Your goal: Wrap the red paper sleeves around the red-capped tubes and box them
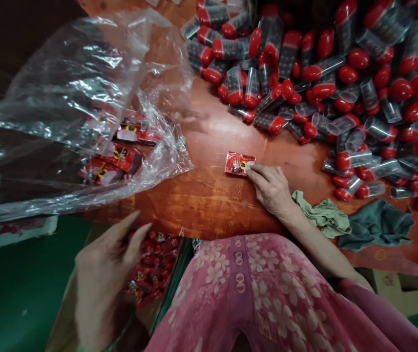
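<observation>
A small red printed packet [235,163] with yellow and black figures lies on the table. My right hand [272,189] has its fingers drawn together at the packet's right corner, gripping it. Blurred by motion, my left hand [108,266] is over a box of many small red pieces [157,266] below the table edge. Its thumb and fingers are spread apart, with nothing visible between them. More red printed packets [115,161] sit inside a large clear plastic bag [84,73] at the left.
A big heap of clear tubes with red rounded ends [267,58] covers the back and right of the orange-brown table [201,205]. A pale green cloth [322,217] and a dark teal cloth [377,225] lie by my right forearm. Cardboard [395,293] shows below the table at right.
</observation>
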### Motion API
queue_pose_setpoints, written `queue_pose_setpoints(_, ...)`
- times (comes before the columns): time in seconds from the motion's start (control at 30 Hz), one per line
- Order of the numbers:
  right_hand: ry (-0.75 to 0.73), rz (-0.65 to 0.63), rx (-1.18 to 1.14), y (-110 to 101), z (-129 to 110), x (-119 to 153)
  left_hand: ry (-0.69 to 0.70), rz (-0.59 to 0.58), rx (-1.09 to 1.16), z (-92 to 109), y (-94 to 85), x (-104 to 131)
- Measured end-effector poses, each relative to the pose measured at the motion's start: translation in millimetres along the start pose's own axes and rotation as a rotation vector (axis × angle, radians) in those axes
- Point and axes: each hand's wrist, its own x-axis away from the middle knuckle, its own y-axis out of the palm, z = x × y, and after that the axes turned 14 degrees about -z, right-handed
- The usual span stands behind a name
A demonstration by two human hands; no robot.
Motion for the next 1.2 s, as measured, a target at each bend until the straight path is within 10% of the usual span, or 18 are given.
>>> queue_pose_setpoints(0.2, -0.028, -0.028, 0.034, 0.3, 1.9, -6.6, 0.697, -0.039, -0.058, 105.0, 77.8, -87.0)
queue_pose_setpoints(0.37, -0.028, -0.005, -0.014, -3.0, -3.6, -10.9, 0.832, -0.027, -0.147, 107.8, 112.8, -119.3)
queue_pose_setpoints(0.57, -0.020, -0.033, -0.271, -38.4, 7.5, -14.5, 0.862, 0.051, -0.043, 100.8, 116.8, -124.0)
queue_pose_setpoints(0.7, 0.169, 0.138, 0.016, -61.6, 40.6, -32.7, 0.840, 0.052, 0.017, 109.2, 111.3, -126.9)
queue_pose_setpoints(0.93, 0.226, 0.037, 0.214, -61.4, 75.7, -70.2, 0.787, -0.069, -0.016, 116.7, 104.3, -128.8)
queue_pose_setpoints(1.2, 0.084, 0.148, -0.080, -71.9, 67.3, -56.0, 0.720, -0.008, 0.224, 121.6, 106.4, -130.4)
